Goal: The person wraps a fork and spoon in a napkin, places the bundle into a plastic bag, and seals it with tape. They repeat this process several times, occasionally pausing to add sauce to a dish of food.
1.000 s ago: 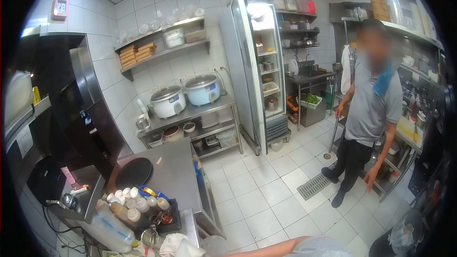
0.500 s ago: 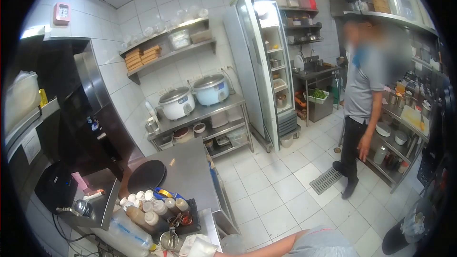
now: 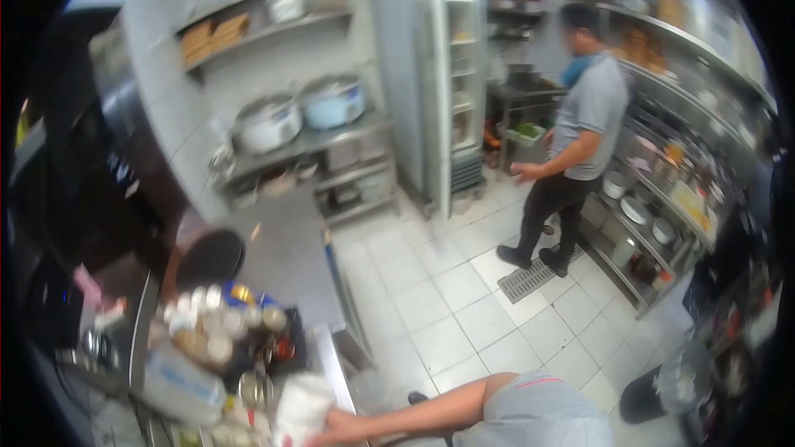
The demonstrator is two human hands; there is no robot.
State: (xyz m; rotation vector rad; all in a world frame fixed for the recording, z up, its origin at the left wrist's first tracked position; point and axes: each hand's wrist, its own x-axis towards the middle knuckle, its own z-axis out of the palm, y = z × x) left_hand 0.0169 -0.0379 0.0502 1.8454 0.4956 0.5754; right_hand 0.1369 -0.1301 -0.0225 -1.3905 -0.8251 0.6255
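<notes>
Against the front of the right hand (image 3: 341, 428) lies white cloth (image 3: 303, 406).

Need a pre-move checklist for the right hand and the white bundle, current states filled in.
1. Right hand at the white bundle: ok, touching its side.
2. Grip secure: cannot tell, fingers blurred and cut off by the frame edge.
3. Left hand placed safely: cannot tell, out of view.
4. Clearance from the bottles: not ok, I'd say; they crowd the space nearby.
5. Co-worker away from the bundle: ok, across the floor by the drain grate.
6. Refrigerator door closed: not ok, open.
</notes>
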